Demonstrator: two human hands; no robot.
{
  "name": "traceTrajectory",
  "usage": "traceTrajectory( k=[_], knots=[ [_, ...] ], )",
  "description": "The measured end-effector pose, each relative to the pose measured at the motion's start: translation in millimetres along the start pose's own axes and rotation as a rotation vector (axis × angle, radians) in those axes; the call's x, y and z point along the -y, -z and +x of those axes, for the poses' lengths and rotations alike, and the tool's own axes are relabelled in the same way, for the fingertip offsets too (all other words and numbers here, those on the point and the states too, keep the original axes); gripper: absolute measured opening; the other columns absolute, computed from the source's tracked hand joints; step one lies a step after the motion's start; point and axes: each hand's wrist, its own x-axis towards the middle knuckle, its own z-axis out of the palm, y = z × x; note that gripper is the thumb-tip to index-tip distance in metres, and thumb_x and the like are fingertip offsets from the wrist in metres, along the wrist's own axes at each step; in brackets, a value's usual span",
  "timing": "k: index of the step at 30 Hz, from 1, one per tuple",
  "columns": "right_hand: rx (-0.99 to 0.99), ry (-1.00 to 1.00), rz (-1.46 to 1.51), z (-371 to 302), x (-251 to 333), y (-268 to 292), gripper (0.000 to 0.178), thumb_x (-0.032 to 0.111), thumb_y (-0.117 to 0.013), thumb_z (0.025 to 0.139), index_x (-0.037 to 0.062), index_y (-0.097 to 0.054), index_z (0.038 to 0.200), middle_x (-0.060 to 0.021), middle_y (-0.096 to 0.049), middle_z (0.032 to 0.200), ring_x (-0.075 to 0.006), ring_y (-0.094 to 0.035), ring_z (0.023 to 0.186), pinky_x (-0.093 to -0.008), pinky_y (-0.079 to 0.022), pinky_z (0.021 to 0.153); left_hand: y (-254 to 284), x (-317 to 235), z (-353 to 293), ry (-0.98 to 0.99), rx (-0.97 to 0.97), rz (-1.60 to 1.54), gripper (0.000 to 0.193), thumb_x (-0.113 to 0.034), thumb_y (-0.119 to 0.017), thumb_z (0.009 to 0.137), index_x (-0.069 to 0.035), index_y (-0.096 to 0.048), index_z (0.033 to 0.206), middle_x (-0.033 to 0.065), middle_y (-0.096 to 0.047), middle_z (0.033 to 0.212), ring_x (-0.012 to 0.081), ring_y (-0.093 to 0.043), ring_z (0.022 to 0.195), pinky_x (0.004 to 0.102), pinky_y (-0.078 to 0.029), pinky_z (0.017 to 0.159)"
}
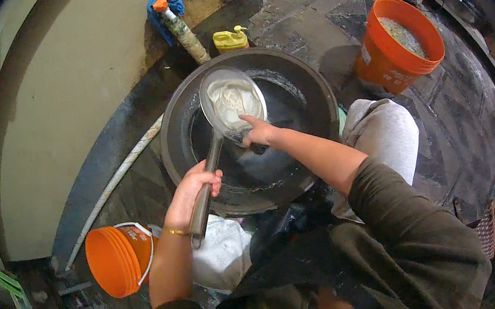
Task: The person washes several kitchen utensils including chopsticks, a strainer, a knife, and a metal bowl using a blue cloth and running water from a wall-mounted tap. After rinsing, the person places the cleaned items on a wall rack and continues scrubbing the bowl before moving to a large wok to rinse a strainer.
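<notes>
My left hand [192, 190] is closed round the metal handle of a long-handled strainer [209, 106], fingers wrapped near the handle's middle. The round head of the strainer is tilted over a wide dark tub [170, 137], and a pale, whitish mass [232, 100] lies in it. Over the head's lower right edge is my right hand [261, 133], its index finger stretched toward the pale mass. Its other fingers are curled, with something dark beneath them that I cannot make out. Dark liquid [274, 163] shows inside the tub.
An orange bucket [389, 62] with pale contents stands on the right. Another orange bucket [120, 261] lies tipped at lower left. Behind the tub are a yellow pump jug [230, 40] and a pipe [185, 33] with a blue cloth [171, 4]. A hose [115, 182] runs along the left wall.
</notes>
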Motion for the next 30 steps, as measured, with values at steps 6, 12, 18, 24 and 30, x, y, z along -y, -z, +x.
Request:
traceTrajectory(
  k=[6, 12, 18, 24, 30],
  knots=[
    [-0.168, 0.327, -0.453, 60, 15, 20, 0.103, 0.013, -0.071, 0.05, 0.018, -0.026, 0.142, -0.024, -0.036, 0.134, -0.0391, -0.039, 0.122, -0.036, -0.037, 0.101, 8, -25, -14, -0.049, 0.169, -0.106, 0.081, 0.006, -0.052, 0.067, -0.012, -0.025, 0.141, 0.0051, -0.049, 0.083, 0.011, -0.05, 0.053, 0.0251, -0.043, 0.045],
    [-0.119, 0.169, -0.402, 117, 20, 35, 0.059, 0.016, -0.071, 0.049, 0.0068, -0.064, 0.107, -0.0164, -0.064, 0.098, -0.0307, -0.06, 0.094, -0.0343, -0.048, 0.084, 30, -32, -1, -0.034, 0.105, -0.259, 0.083, 0.006, -0.052, 0.066, -0.01, -0.021, 0.142, 0.0038, -0.047, 0.083, 0.0104, -0.046, 0.05, 0.0227, -0.04, 0.043],
    [-0.215, 0.003, -0.658, 144, -33, 61, 0.045, 0.016, -0.069, 0.05, 0.0015, -0.066, 0.092, -0.0173, -0.065, 0.08, -0.0289, -0.064, 0.074, -0.0354, -0.05, 0.067, 68, -27, 17, -0.06, -0.012, -0.287, 0.075, 0.006, -0.052, 0.065, -0.01, -0.029, 0.135, 0.0048, -0.049, 0.082, 0.0129, -0.049, 0.05, 0.0256, -0.041, 0.043],
    [0.132, -0.157, -0.896, 162, -50, 96, 0.05, 0.021, -0.068, 0.056, 0.0091, -0.064, 0.105, -0.0147, -0.066, 0.091, -0.028, -0.063, 0.084, -0.0367, -0.05, 0.073, 98, -34, 27, -0.058, -0.089, -0.44, 0.059, 0.003, -0.05, 0.067, -0.005, -0.038, 0.124, 0.0054, -0.051, 0.084, 0.0142, -0.049, 0.051, 0.0261, -0.041, 0.044],
    [-0.158, 0.209, -0.682, 173, 113, 110, 0.048, 0.016, -0.065, 0.062, 0.012, -0.061, 0.11, -0.0142, -0.064, 0.104, -0.0305, -0.06, 0.099, -0.0407, -0.047, 0.086, 110, -31, 41, 0.008, -0.021, -0.566, 0.048, 0.003, -0.048, 0.069, -0.002, -0.04, 0.117, 0.007, -0.05, 0.085, 0.0144, -0.049, 0.052, 0.0261, -0.041, 0.046]
  ],
)
